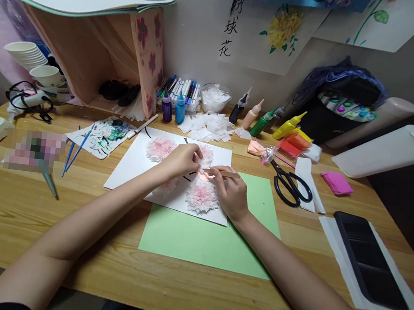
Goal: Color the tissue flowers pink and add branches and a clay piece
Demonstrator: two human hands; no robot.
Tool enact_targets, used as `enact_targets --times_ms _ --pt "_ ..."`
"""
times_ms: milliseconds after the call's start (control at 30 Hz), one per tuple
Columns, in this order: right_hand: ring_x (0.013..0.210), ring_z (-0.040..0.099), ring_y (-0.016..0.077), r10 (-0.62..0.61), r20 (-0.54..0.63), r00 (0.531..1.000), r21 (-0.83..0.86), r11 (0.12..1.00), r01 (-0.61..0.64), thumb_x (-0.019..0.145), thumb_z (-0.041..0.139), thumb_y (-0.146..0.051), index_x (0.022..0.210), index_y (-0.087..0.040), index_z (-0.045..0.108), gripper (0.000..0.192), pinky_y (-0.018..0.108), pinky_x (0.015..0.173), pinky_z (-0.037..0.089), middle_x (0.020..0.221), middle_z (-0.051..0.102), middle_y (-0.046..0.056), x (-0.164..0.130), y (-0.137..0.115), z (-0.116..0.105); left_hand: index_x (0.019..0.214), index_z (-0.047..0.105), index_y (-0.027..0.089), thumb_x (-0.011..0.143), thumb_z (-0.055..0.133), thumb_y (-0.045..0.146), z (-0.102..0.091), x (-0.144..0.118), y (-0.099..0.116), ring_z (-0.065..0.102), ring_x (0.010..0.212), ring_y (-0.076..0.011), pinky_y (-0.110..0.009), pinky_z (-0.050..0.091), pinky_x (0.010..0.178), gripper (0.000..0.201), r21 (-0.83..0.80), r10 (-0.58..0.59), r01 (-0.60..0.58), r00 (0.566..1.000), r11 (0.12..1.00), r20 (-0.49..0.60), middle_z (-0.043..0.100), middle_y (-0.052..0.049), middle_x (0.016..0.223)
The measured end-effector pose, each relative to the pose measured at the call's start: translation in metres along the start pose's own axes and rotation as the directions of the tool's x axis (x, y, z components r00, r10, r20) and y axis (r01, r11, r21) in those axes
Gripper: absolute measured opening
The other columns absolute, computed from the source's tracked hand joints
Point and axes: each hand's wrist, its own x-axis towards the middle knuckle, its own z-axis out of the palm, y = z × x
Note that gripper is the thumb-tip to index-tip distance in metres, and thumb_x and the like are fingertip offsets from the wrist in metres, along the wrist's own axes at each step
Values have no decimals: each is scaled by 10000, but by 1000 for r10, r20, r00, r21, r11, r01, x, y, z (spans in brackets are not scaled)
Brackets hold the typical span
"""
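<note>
Pinching peach clay (204, 176) in left hand (182, 161); right hand (229, 192) clamped on wooden stick (223, 173), pressing gently, keeping clear of pink paper flower (202, 197).

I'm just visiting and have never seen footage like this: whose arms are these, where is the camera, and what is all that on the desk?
There is no machine here. A person wears a camera on the head, so you look down along their own two arms.

The left hand rests on a white sheet bearing fluffy pink tissue flowers. The right hand holds a small wooden stick over a bit of peach-coloured material. Under the sheet lies green paper.

Around them on the wooden desk: black scissors, squeeze bottles of paint, markers, tissue squares and a dark phone.
</note>
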Motion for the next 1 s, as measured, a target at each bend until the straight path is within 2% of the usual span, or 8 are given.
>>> enact_targets --times_ms 200,400,500,600,800,1000 --pt "813 637 183 -34 -6 999 15 999 34 923 472 -165 918 -191 637 166 331 712 504 873 705 52 0 0 0 909 622 147 699 552 114 -4 -1 -2 626 692 -142 -212 415 566 224 34 -8 8 1000 999 8 679 -25 755" --pt "793 638 183 -27 8 1000 9 1000 27 925 467 -166 919 -201 629 166 331 686 511 852 700 48 1 -1 0 778 649 145 636 617 82 -11 -2 -3 608 702 -164 -233 399 569 159 241 -25 2 995 970 92 678 -47 765" --pt "796 637 185 -35 11 999 -10 999 35 923 472 -165 926 -193 632 163 332 690 512 858 700 53 0 -1 0 731 652 146 635 603 59 -9 -6 3 601 711 -170 -241 395 578 138 315 -27 7 998 949 57 676 -53 757" --pt "804 633 185 -31 11 999 -33 999 32 921 475 -166 932 -193 640 167 333 704 511 871 700 53 -1 0 1 715 652 145 633 532 7 -7 -9 9 597 710 -172 -245 394 586 200 376 -23 12 999 927 24 674 -59 744" --pt "771 626 184 -18 0 1000 -55 998 18 918 472 -159 881 -198 635 172 334 686 506 828 692 48 -1 0 2 724 650 145 627 493 -4 -6 -11 12 598 714 -176 -248 391 583 238 409 -6 -7 999 913 31 676 -64 751" --pt "771 612 174 -33 -18 999 7 999 33 912 477 -135 900 -193 632 165 325 685 494 834 693 47 0 -3 0 710 654 142 620 500 4 -6 -9 8 593 682 -166 -241 390 575 226 393 19 -29 999 919 30 675 -63 735"
